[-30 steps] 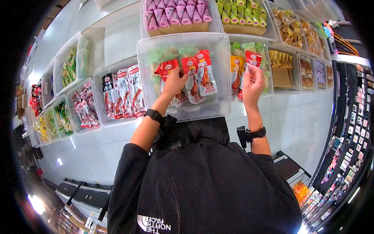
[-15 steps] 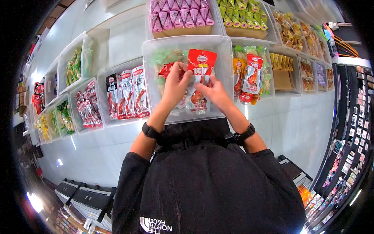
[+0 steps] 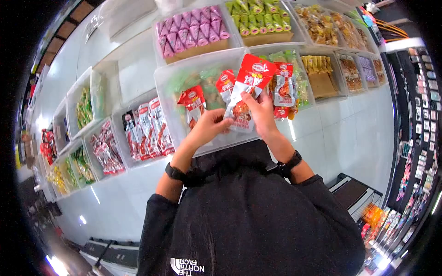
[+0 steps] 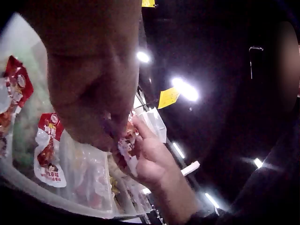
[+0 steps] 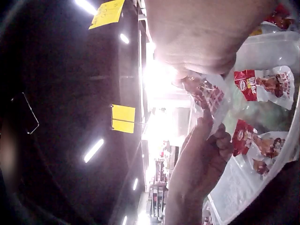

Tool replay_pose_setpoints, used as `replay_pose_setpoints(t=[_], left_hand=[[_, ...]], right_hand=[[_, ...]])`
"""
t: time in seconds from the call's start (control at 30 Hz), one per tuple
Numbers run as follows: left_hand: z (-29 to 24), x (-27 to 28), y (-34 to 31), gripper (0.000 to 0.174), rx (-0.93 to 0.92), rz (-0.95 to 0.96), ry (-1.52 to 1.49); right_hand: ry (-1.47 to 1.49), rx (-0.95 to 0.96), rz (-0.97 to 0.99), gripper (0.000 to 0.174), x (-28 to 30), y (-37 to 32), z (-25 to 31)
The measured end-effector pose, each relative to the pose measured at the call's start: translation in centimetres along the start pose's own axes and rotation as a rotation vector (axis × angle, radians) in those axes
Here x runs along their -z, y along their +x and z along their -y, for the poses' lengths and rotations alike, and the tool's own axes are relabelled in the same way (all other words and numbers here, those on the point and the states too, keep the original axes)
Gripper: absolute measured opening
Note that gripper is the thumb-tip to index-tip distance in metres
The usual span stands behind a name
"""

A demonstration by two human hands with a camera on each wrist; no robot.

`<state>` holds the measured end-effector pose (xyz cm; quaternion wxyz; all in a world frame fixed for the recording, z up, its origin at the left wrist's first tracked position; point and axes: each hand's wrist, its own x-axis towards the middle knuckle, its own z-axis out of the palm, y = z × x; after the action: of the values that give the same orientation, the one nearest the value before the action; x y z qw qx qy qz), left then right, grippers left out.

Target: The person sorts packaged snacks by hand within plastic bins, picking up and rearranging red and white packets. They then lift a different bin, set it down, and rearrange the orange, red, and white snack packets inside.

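A red-and-white snack packet (image 3: 257, 70) with a meat picture is tilted over the right side of a clear plastic bin (image 3: 168, 106). My right hand (image 3: 264, 116) grips its right side, thumb across the front. At the lower left edge, my left hand (image 3: 208, 129) pinches the packet between thumb and curled fingers. Beneath, a similar red-topped packet (image 3: 192, 102) and another packet (image 3: 225, 84) lie in the bin over green-wrapped goods. In the right wrist view, the held packet (image 5: 213, 97) spans both hands.
Right of this bin, a neighbouring bin holds more red packets (image 3: 283, 85). Purple cones (image 3: 191, 34) and green cones (image 3: 260, 20) fill bins behind. Leftward stands a bin of black and white packets (image 3: 147, 124). Yellow tags (image 5: 123, 119) hang overhead.
My right hand left a packet on the right-hand bin and joined my left hand at another packet. That packet has since shifted right and tilted; the head view has turned.
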<state>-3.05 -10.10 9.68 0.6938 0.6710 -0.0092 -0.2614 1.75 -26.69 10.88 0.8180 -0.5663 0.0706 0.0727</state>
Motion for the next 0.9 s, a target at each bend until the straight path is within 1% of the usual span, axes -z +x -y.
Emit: replay_pose_setpoints(t=[0.07, 0.1, 0.17, 0.2, 0.3, 0.37, 0.43, 0.47, 0.5, 0.57, 0.6, 0.67, 0.7, 0.73, 0.77, 0.8, 0.83, 0.87, 0.9], left_hand=[[-0.8, -0.6, 0.0, 0.016, -0.053, 0.006, -0.027], [-1.2, -0.9, -0.1, 0.015, -0.096, -0.006, -0.066], [-1.9, -1.4, 0.1, 0.012, -0.103, -0.005, -0.042], [-2.2, -1.6, 0.2, 0.011, -0.105, 0.007, -0.059], [-1.9, -2.3, 0.8, 0.015, -0.088, 0.03, -0.069], [-1.8, -2.7, 1.6, 0.018, -0.071, 0.046, -0.063], [-1.9, -3.0, 2.2, 0.022, -0.001, 0.068, 0.034], [-1.6, -3.2, 2.6, 0.022, -0.014, 0.058, 0.094], [-1.3, -3.4, 3.0, 0.022, -0.013, 0.057, 0.093], [-0.7, -3.7, 3.9, 0.02, -0.107, 0.069, 0.062], [-0.4, -3.8, 4.2, 0.02, -0.104, 0.067, 0.059], [0.2, -3.5, 4.9, 0.018, -0.099, -0.021, -0.009], [0.7, -3.1, 5.2, 0.018, -0.094, -0.029, -0.014], [1.3, -2.2, 5.4, 0.017, -0.097, -0.144, -0.017], [2.0, -1.2, 5.5, 0.018, -0.099, -0.259, -0.017], [3.3, -0.1, 5.6, 0.018, -0.097, -0.268, -0.018], [4.6, 1.1, 5.7, 0.02, -0.029, -0.355, 0.011], [5.6, 1.8, 5.7, 0.024, 0.04, -0.442, 0.038], [6.1, 2.2, 5.7, 0.024, 0.046, -0.457, 0.033]], right_hand=[[0.081, -0.071, -0.016, 0.021, 0.9, 0.2, 0.6], [0.079, -0.06, -0.025, 0.021, 1.4, 0.2, 0.7], [0.201, -0.177, -0.046, 0.021, 2.2, 0.1, 0.9], [0.238, -0.192, -0.049, 0.021, 2.6, 0.2, 1.0], [0.275, -0.237, -0.088, 0.02, 3.5, -0.3, 2.2], [0.252, -0.207, -0.117, 0.019, 4.5, 0.0, 1.9], [0.199, -0.148, -0.137, 0.019, 5.7, 0.2, 1.8], [0.16, -0.148, -0.16, 0.019, 6.3, 0.4, 1.9], [0.159, -0.149, -0.158, 0.019, 6.8, 0.6, 1.9], [0.075, -0.049, -0.177, 0.021, 7.8, 1.4, 1.9], [0.094, -0.02, -0.177, 0.023, 8.4, 2.0, 1.8], [0.052, -0.048, -0.187, 0.025, 10.3, 3.6, 2.6], [0.015, -0.071, -0.197, 0.026, 11.3, 4.6, 3.0], [0.014, -0.079, -0.191, 0.026, 12.0, 5.7, 3.2], [-0.138, -0.08, -0.181, 0.029, 12.9, 6.9, 3.2], [-0.289, -0.077, -0.169, 0.033, 13.6, 8.3, 3.0], [-0.29, -0.082, -0.16, 0.033, 14.2, 9.6, 2.6], [-0.586, -0.002, -0.163, 0.039, 14.9, 11.0, 1.8], [-0.88, 0.084, -0.157, 0.046, 15.6, 12.4, 0.8]])
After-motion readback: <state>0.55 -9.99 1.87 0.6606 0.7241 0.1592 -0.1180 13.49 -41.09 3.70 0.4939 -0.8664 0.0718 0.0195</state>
